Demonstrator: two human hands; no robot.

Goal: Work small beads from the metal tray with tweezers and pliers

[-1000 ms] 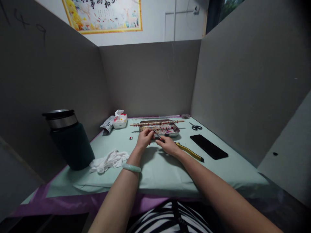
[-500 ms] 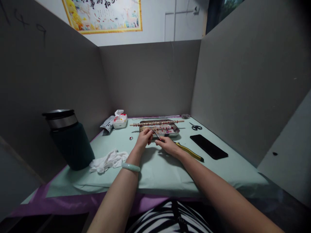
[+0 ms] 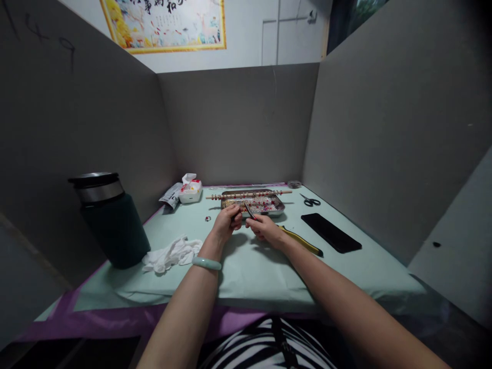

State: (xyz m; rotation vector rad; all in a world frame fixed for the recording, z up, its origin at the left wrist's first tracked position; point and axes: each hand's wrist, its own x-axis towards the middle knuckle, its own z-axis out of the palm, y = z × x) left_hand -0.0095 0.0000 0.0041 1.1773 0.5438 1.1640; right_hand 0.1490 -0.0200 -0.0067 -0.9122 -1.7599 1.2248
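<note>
My left hand (image 3: 228, 221), a pale green bangle (image 3: 206, 263) on its wrist, is closed in a pinch in front of the tray. What lies between its fingertips is too small to make out. Beside it, my right hand (image 3: 266, 228) grips a slim pointed metal tool (image 3: 249, 210) whose tip points up and left. Just beyond both hands is a metal tray (image 3: 281, 211) full of small coloured beads. A wooden stick (image 3: 286, 192) strung with many small ringed pieces lies across the tray. Yellow-handled pliers (image 3: 303, 242) rest under my right wrist.
A black phone (image 3: 330, 233) and scissors (image 3: 310, 201) lie to the right. On the left stand a dark green bottle (image 3: 111, 225), a white crumpled cloth (image 3: 172, 254) and a tissue pack (image 3: 190, 191). A small ring (image 3: 208, 219) lies left of the tray. Grey partitions (image 3: 238, 123) enclose the table.
The pointed tool has turned slightly more upright, its tip shifting a little right, away from my left fingertips. My right fingers are curled more tightly around it.
</note>
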